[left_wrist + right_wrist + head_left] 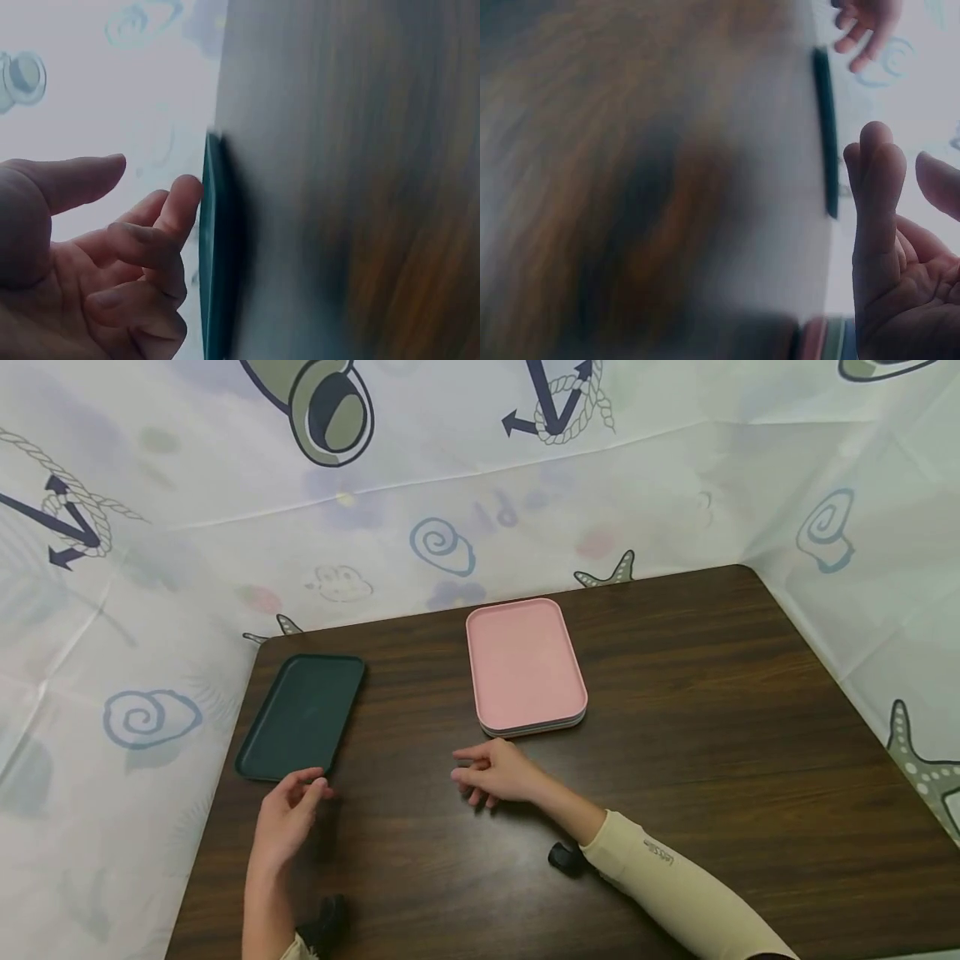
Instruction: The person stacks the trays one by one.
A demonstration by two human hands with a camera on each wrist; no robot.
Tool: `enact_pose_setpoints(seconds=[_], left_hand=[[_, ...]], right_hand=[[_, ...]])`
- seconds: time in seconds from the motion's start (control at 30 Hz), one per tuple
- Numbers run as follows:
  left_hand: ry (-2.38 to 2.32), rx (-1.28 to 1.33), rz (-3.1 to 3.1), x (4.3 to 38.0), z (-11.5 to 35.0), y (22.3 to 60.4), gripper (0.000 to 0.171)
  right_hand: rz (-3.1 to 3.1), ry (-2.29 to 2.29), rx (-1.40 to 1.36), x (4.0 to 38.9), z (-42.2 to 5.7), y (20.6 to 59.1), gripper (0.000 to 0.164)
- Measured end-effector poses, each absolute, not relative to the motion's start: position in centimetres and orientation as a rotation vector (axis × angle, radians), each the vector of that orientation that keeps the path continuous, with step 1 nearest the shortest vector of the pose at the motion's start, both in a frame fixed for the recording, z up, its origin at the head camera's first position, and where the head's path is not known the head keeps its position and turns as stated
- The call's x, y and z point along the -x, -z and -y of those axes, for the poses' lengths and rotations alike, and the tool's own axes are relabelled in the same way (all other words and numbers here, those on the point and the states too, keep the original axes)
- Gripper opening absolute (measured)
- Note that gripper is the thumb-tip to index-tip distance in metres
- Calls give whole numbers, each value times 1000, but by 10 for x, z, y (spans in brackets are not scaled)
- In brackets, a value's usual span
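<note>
A dark green rectangular tray (307, 714) lies at the left of the table. My left hand (287, 818) hovers by its near right corner, fingers loosely bent and holding nothing; in the left wrist view the thumb stands apart from the fingers (161, 247). A stack of trays with a pink one (527, 664) on top sits at the back middle. My right hand (498, 772) is just in front of that stack, pointing left, with relaxed fingers and nothing in them. The right wrist view shows its fingers (877, 195) beyond the table surface, with the green tray (826, 135) farther off.
The dark wood-grain table (712, 718) has its back edge against a printed cloth (450, 460) with sea motifs, which also hangs along both sides. Black wrist devices (567, 858) show under the forearms. A pale sleeve (675, 885) covers the right forearm.
</note>
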State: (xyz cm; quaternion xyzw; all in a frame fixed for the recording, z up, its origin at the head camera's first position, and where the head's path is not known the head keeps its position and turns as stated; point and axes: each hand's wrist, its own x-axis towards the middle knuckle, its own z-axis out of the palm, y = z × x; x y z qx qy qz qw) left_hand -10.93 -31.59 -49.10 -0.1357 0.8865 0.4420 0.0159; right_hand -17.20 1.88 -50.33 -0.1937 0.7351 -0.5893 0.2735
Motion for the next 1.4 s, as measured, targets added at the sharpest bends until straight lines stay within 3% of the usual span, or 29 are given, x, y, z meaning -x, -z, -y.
enact_pose_setpoints(seconds=[0.4,0.9,1.4], left_hand=[[-626,813,-3038,118,391,479,49],[-458,797,-3039,146,428,489,48],[-555,755,-2905,155,445,504,54]], right_hand=[[-1700,1654,429,178,43,510,49],[-1603,1636,303,175,89,513,55],[-1561,1620,247,173,99,519,55]])
